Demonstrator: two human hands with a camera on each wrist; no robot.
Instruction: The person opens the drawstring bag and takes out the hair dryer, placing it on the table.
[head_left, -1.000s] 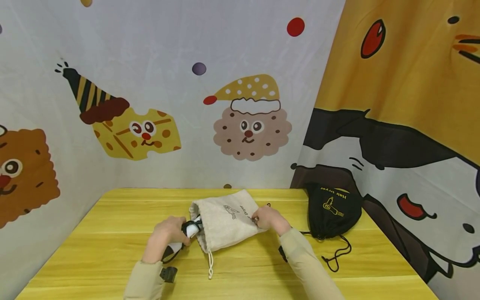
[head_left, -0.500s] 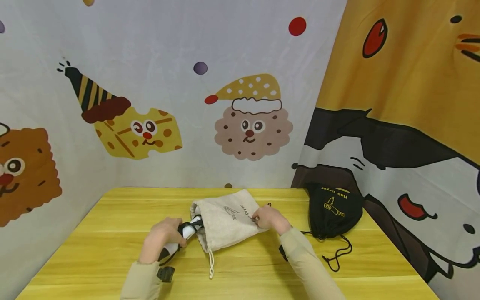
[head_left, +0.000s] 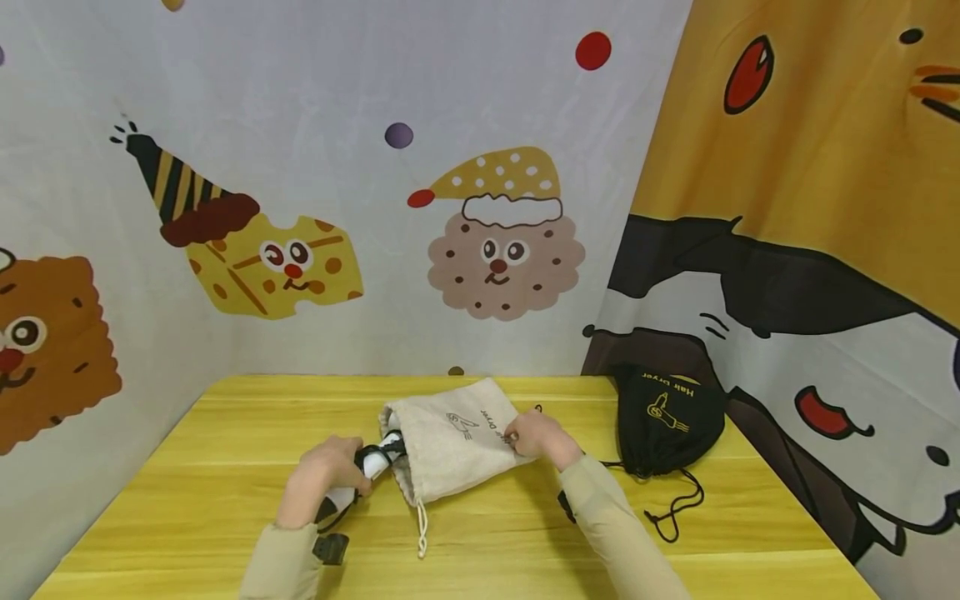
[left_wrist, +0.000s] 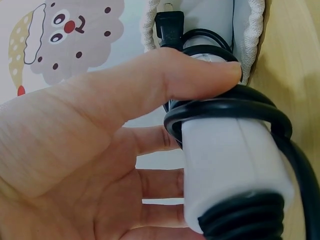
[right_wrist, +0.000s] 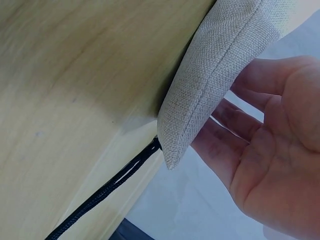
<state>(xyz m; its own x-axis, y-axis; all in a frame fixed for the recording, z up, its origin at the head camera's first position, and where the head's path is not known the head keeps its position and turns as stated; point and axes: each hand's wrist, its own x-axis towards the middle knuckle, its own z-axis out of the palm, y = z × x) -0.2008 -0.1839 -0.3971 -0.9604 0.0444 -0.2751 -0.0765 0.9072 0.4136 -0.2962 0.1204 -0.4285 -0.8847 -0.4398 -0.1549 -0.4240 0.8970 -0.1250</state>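
My left hand [head_left: 324,468] grips the white handle of a hair dryer [left_wrist: 225,155], thumb over the black cord [left_wrist: 227,111] wound round it. Beside the thumb, the plug [left_wrist: 170,24] points toward the mouth of a beige cloth drawstring bag [head_left: 453,454]. The dryer's far part is hidden inside that bag, which lies on its side with a dryer drawing and lettering on top. At the bag's closed end, my right hand [head_left: 538,437] pinches the cloth near a corner. In the right wrist view, its fingers [right_wrist: 220,147] press against the fabric.
A black drawstring bag [head_left: 667,429] printed "Hair Dryer" lies at the table's right edge, its black string [head_left: 675,508] trailing forward. The beige bag's white drawstring [head_left: 422,529] hangs toward the front. Behind the wooden table [head_left: 277,408] hangs a cartoon-printed cloth [head_left: 322,125].
Over the last second my left hand has shifted slightly left with the hair dryer's handle, then held nearly still. The right hand and the beige bag have stayed in place.
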